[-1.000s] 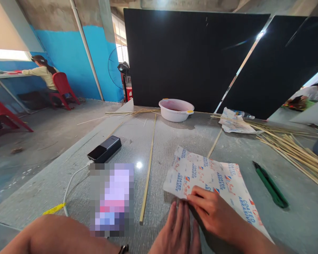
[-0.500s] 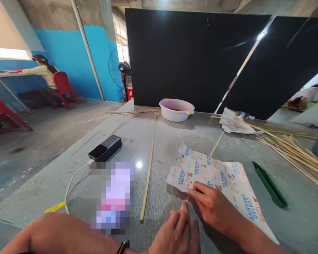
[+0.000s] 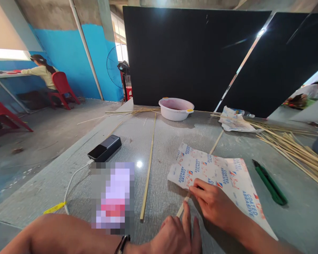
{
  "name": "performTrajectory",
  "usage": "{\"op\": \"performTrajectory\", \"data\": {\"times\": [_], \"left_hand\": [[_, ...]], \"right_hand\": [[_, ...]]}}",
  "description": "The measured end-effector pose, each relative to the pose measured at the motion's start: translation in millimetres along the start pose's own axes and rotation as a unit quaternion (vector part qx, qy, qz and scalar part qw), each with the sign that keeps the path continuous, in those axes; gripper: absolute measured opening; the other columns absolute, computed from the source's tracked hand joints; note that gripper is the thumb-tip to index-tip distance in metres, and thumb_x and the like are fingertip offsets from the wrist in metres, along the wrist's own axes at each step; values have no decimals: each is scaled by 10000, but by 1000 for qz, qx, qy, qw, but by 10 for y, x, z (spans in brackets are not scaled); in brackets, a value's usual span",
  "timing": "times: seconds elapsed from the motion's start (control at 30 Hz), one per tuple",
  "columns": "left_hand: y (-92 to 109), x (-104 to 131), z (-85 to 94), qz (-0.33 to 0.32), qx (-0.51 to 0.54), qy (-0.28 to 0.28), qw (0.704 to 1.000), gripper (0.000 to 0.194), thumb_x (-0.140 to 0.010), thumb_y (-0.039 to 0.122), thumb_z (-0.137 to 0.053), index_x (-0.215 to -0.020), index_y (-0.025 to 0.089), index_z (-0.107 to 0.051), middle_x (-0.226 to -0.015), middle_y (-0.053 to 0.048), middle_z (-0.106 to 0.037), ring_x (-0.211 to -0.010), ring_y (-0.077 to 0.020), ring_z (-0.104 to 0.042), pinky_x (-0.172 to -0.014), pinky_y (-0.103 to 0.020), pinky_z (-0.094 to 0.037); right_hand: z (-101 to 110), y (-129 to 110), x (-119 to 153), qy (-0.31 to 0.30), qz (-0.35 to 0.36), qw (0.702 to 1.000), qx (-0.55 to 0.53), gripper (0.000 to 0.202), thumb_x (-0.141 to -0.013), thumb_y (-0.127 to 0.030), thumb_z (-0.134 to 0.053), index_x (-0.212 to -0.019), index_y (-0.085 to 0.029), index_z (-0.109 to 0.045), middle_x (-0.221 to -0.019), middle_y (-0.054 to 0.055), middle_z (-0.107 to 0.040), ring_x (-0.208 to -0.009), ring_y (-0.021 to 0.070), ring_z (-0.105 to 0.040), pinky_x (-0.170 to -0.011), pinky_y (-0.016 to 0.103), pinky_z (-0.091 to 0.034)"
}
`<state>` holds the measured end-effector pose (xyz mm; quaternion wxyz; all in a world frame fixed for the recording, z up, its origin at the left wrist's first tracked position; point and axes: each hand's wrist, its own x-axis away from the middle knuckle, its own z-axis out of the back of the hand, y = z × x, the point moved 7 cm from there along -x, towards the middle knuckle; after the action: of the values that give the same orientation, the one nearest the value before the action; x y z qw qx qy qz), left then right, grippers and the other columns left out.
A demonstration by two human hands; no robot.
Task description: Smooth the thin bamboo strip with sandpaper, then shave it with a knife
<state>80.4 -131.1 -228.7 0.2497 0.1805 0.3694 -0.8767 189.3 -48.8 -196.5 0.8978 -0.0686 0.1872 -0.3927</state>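
A sheet of printed abrasive paper (image 3: 225,176) lies print side up over a thin bamboo strip (image 3: 216,141), which shows beyond the sheet and again below it. My right hand (image 3: 214,203) pinches the sheet's near edge over the strip, thumb hidden. Just nearer, my left hand (image 3: 176,234) rests on the table with its index finger stretched onto the strip's near part; the other fingers are partly curled. A second bamboo strip (image 3: 148,169) lies alone to the left. Right of the sheet is a green utility knife (image 3: 270,182).
A black power bank (image 3: 105,148) with a white cable and a blurred phone (image 3: 115,194) lie at left. Farther back stands a white basin (image 3: 176,109). Crumpled paper (image 3: 235,120) and a pile of bamboo strips (image 3: 294,148) are at right. A person (image 3: 43,72) sits far left.
My left hand has shifted slightly down and left, baring more of the strip near its index finger. My right hand and the sheet have barely moved.
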Motion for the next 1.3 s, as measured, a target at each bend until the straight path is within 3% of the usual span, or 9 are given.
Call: {"op": "performTrajectory", "data": {"times": [0.13, 0.33, 0.4, 0.57, 0.7, 0.9, 1.1, 1.2, 1.3], "left_hand": [[31, 13, -18, -14, -13, -14, 1000, 368, -967, 178, -564, -1301, 73, -677, -1107, -230, -817, -464, -137, -514, -452, -329, -275], [44, -28, -2, -13, -22, -22, 999, 316, -960, 216, -611, -1241, 100, -696, -1109, -214, -823, -434, -136, -491, -427, -336, -255], [39, -39, 18, -14, -23, -20, 999, 254, -950, 217, -617, -1158, 100, -704, -1069, -220, -826, -421, -130, -478, -420, -332, -248], [55, -27, 21, -34, -28, -30, 999, 350, -957, 185, -597, -1285, 96, -679, -1136, -224, -818, -437, -134, -495, -434, -333, -259], [62, -15, 25, -18, -30, -6, 999, 312, -970, 187, -567, -1240, 94, -691, -1069, -213, -827, -414, -139, -483, -426, -342, -236], [57, -13, 2, -20, -26, -19, 999, 325, -949, 148, -545, -1239, 111, -686, -1108, -191, -827, -401, -142, -477, -412, -351, -242], [-1, -43, 32, 3, -9, -10, 1000, 298, -989, 140, -494, -1215, 85, -680, -1036, -203, -830, -401, -136, -479, -412, -334, -245], [-4, -48, 55, -9, -14, -10, 1000, 282, -1006, 152, -517, -1226, 86, -682, -1053, -218, -827, -399, -134, -475, -417, -337, -237], [1, -33, 68, -24, -9, -3, 1000, 271, -1003, 179, -551, -1217, 85, -689, -1091, -249, -814, -398, -132, -483, -421, -337, -213]], "right_hand": [[-28, -16, 13, -25, 20, 999, -10, 296, -975, -17, -436, -940, -181, -680, -919, 77, -668, -742, 193, -660, -651, 298, -525], [15, -47, 46, -8, 43, 999, 28, 348, -903, 41, -443, -1005, -174, -698, -925, 76, -682, -775, 200, -676, -683, 297, -535], [-11, -68, 55, -21, 54, 998, 21, 310, -920, 18, -478, -999, -183, -701, -923, 69, -682, -764, 196, -668, -668, 290, -525], [-5, -2, 33, -10, 30, 999, 21, 347, -976, 4, -417, -1002, -174, -714, -926, 85, -673, -771, 210, -672, -649, 305, -499], [-38, 6, 28, -28, 26, 999, -9, 342, -1019, -37, -406, -942, -172, -711, -901, 82, -656, -745, 210, -659, -647, 319, -484], [-51, 28, 23, -15, -2, 1000, 9, 354, -1037, -55, -391, -920, -158, -710, -900, 88, -653, -747, 212, -655, -654, 328, -475], [29, 31, 69, -102, -58, 985, -127, 244, -1049, -135, -544, -1133, -238, -748, -1130, 72, -732, -1013, 230, -710, -885, 358, -547], [77, 109, 80, -124, -104, 972, -169, 103, -1037, -192, -615, -1047, -227, -711, -1036, 47, -745, -924, 217, -699, -833, 351, -540], [34, 200, 56, -88, -159, 959, -219, 149, -1066, -248, -576, -951, -214, -667, -928, 38, -735, -843, 205, -683, -779, 345, -526]]}}
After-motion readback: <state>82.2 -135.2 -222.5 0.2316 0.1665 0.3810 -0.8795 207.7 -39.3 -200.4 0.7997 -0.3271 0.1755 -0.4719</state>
